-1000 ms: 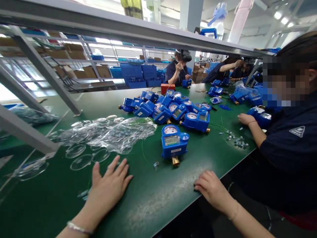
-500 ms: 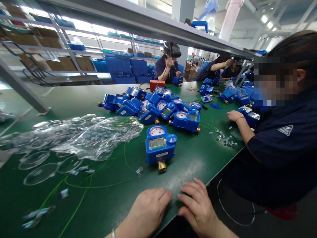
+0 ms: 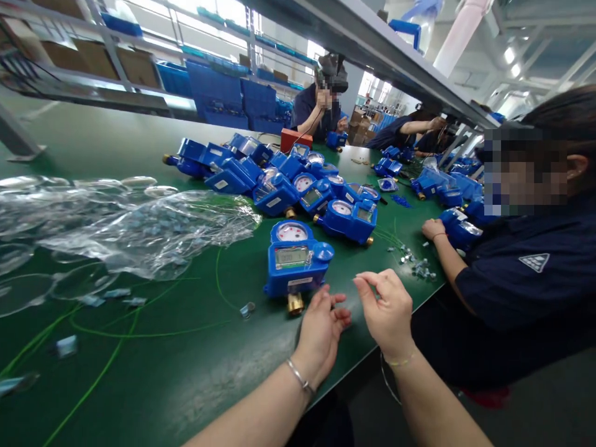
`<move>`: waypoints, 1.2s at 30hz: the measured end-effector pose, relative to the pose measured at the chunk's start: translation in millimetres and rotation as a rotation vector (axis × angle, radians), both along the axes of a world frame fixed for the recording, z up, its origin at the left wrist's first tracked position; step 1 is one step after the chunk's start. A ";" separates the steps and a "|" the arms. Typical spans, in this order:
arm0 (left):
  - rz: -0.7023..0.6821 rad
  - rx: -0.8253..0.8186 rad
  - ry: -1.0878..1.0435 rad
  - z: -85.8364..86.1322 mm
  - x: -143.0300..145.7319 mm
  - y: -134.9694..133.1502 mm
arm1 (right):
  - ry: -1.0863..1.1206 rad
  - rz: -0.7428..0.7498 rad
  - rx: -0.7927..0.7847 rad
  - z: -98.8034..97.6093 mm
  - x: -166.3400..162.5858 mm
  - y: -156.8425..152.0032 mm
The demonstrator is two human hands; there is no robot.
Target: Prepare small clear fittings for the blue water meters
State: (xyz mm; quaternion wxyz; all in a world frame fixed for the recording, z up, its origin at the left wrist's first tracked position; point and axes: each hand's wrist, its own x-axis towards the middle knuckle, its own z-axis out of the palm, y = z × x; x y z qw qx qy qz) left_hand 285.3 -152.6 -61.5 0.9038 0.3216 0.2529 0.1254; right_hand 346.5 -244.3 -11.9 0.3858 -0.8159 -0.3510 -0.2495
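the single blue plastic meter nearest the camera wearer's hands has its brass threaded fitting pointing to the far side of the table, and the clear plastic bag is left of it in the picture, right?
Not quite: the brass threaded fitting on the blue plastic meter points toward the near side, as the head view shows. The clear plastic bag is indeed left of it.

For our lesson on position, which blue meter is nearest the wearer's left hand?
The lone blue meter in front of the pile, brass fitting beside the left hand.
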 end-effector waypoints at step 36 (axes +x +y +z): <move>0.029 0.141 -0.057 -16.5 4.4 9.7 | 0.040 0.122 -0.286 -13.1 13.1 28.2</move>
